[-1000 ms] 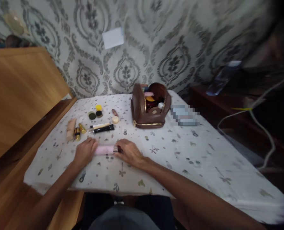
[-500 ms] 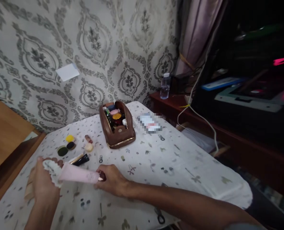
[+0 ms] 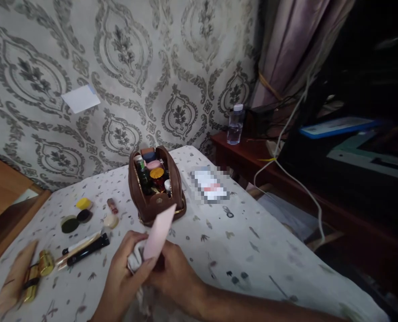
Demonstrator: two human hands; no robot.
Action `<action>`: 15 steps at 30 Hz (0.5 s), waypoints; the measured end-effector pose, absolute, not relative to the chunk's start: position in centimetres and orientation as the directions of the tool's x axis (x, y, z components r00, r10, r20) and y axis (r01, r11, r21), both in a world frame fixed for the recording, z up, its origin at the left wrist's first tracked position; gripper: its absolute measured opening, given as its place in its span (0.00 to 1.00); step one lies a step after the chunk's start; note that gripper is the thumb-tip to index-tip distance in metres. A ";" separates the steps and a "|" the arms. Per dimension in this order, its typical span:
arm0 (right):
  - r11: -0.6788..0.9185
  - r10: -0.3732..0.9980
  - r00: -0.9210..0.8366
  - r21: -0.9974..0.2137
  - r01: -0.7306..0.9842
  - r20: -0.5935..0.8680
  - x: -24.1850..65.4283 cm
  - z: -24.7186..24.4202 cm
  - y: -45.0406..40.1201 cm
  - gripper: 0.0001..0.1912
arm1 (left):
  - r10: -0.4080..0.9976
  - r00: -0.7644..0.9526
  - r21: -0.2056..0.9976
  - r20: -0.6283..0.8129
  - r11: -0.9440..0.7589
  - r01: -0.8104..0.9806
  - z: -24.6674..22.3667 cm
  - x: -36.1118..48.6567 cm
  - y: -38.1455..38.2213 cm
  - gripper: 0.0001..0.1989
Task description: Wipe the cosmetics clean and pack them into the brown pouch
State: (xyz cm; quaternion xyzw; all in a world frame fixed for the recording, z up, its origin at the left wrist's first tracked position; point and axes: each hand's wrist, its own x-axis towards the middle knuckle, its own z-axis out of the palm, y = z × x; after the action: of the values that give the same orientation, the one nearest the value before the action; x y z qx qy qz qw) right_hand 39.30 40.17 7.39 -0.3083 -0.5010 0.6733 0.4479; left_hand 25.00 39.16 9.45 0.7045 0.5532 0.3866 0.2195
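Both hands are brought together low in the middle of the view around a pale pink squeeze tube (image 3: 159, 237). My left hand (image 3: 121, 270) is closed on a white cloth (image 3: 136, 258), which it presses against the tube. My right hand (image 3: 178, 273) grips the lower end of the tube, whose cap is hidden between the hands. The tube's flat end points up and to the right, in front of a brown cosmetics bag (image 3: 161, 209). That bag stands unzipped, packed with bottles, jars and a gold-lidded container (image 3: 157, 174).
Left on the patterned tablecloth lie a black-capped tube (image 3: 88, 250), a gold-capped bottle (image 3: 32, 281), a beige tube (image 3: 15, 279), a yellow item (image 3: 83, 204) and round dark pieces (image 3: 70, 224). A blurred-out phone-like object (image 3: 210, 185) lies right of the bag; a water bottle (image 3: 235, 125) stands beyond.
The pink tube has swung from lying level to pointing upward. My hands have come together around it, and the cloth now wraps its lower part. The view has shifted slightly.
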 end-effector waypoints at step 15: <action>0.225 0.847 -0.511 -0.969 0.098 0.145 47.6 10.8 42.7 0.14 | 0.798 0.439 0.633 0.413 -0.598 0.492 6.9 25.7 40.2 0.08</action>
State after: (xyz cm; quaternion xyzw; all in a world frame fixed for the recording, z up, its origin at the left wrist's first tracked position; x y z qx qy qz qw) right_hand 47.58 42.66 10.76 -0.3396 -0.6955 0.5215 0.3592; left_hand 25.70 40.25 6.87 0.8202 0.3931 0.3552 0.2156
